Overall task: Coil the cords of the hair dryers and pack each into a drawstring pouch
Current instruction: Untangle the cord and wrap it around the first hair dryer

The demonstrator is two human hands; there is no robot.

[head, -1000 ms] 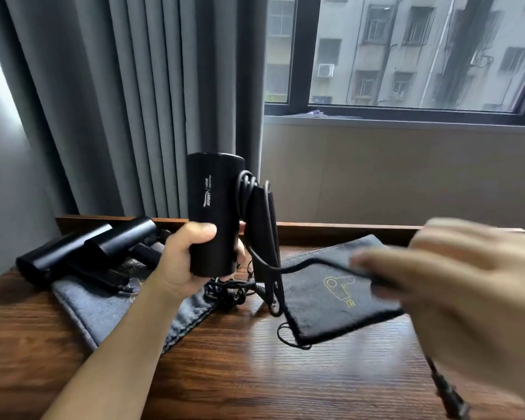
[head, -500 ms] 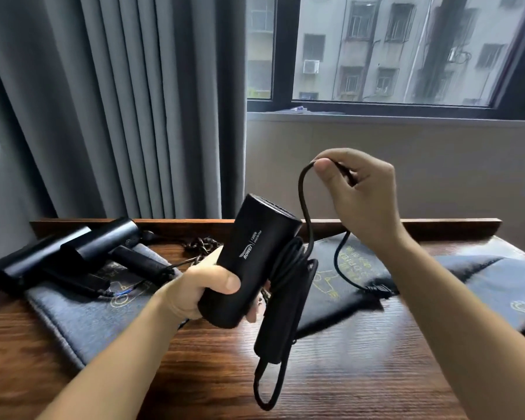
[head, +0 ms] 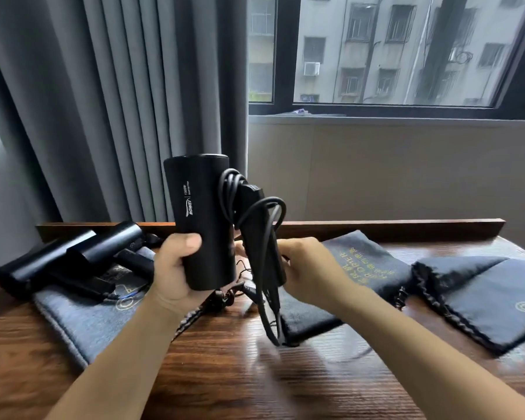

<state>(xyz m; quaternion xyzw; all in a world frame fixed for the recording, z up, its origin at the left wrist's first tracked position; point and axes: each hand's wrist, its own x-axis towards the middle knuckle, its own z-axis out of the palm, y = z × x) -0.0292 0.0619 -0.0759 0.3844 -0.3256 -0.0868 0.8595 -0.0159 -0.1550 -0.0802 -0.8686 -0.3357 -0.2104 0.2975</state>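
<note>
Three hair dryers [head: 200,219], three pouches [head: 497,304]; left hand [head: 173,274] gripping one dryer, right hand [head: 309,271] its cord [head: 261,237]

The fingers of the right hand [head: 308,269] are hidden behind the folded black handle [head: 262,237] of the upright black cylindrical hair dryer [head: 203,219], so its grip on the looped black cord [head: 255,213] cannot be made out. The left hand [head: 173,274] shows only its thumb; its fingers wrap out of sight behind that dryer's barrel. The small print beside the dryer's logo is too fine to read. Right of the dryer, the dark grey drawstring pouch [head: 494,301] is cut off by the picture's edge. Left of it, the two black hair dryers [head: 73,262] overlap, their cords tangled and unclear.
</note>
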